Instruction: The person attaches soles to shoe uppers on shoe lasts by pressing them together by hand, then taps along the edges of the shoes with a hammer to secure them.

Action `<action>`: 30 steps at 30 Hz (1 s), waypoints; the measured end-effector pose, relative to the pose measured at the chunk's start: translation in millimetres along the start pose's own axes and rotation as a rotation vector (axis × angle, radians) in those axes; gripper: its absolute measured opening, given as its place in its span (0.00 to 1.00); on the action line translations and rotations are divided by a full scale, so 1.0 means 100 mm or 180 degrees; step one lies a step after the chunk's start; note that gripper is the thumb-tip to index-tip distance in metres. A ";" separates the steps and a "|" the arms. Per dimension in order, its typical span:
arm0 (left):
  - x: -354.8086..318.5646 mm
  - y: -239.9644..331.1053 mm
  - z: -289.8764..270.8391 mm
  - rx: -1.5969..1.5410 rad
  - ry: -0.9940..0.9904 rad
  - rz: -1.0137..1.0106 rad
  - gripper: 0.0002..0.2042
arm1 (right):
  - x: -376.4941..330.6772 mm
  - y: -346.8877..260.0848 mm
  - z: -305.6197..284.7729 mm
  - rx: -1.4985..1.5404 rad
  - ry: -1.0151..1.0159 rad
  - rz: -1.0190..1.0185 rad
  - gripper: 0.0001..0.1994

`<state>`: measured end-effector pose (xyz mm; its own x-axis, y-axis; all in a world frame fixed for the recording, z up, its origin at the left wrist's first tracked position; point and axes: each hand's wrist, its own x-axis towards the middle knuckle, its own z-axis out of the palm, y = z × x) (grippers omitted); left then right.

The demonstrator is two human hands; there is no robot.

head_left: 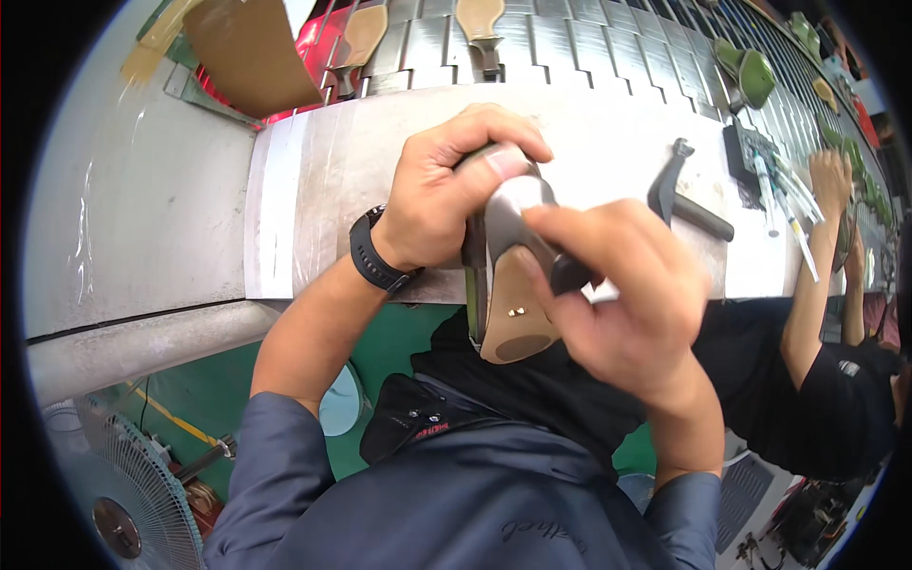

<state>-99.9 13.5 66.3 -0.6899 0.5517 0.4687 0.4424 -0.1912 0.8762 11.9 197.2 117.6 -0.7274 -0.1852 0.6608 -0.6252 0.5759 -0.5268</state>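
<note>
The left hand is gripping a shoe, sole up, over the front edge of the table, while the blurred right hand is pinching what appears to be its dark heel. Work is seemingly under way: the tan sole is already covering the underside, though what is remaining isn't showing.

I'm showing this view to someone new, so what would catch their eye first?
Probably the tan-faced shoe at the centre, its front end gripped by the left hand, with the right hand blurred against its side. Next might come the black wristwatch on the left wrist and the dark hammer lying on the pale bench, right of the hands. The big round fan stands out at lower left.
</note>
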 end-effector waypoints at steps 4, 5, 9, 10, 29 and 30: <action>-0.05 0.00 -0.10 -0.0496 -0.0035 -0.0211 0.38 | -0.04 -0.06 0.18 -0.0179 0.0099 -0.0404 0.19; -0.04 0.02 -0.07 -0.0402 0.0034 -0.0210 0.41 | -0.04 -0.05 0.21 -0.0388 0.0114 -0.0498 0.22; -0.09 0.02 -0.05 -0.0329 0.0135 -0.0278 0.42 | -0.04 -0.05 0.30 -0.0612 0.0073 -0.0599 0.25; -0.10 0.00 -0.04 -0.0334 0.0153 -0.0275 0.42 | -0.04 -0.05 0.33 -0.0623 0.0098 -0.0621 0.24; 0.10 0.06 -0.10 -0.0334 0.0208 -0.0611 0.19 | 0.20 0.33 0.40 -0.1007 0.0454 -0.1036 0.21; 0.21 0.03 -0.11 -0.0316 0.0193 -0.0649 0.17 | 0.26 0.36 0.38 -0.1105 0.0550 -0.0936 0.18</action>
<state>-119.0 15.5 79.5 -0.7937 0.5379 0.2842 0.2339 -0.1614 0.9588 -39.8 182.9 95.7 -0.4580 -0.2620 0.8494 -0.6446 0.7559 -0.1144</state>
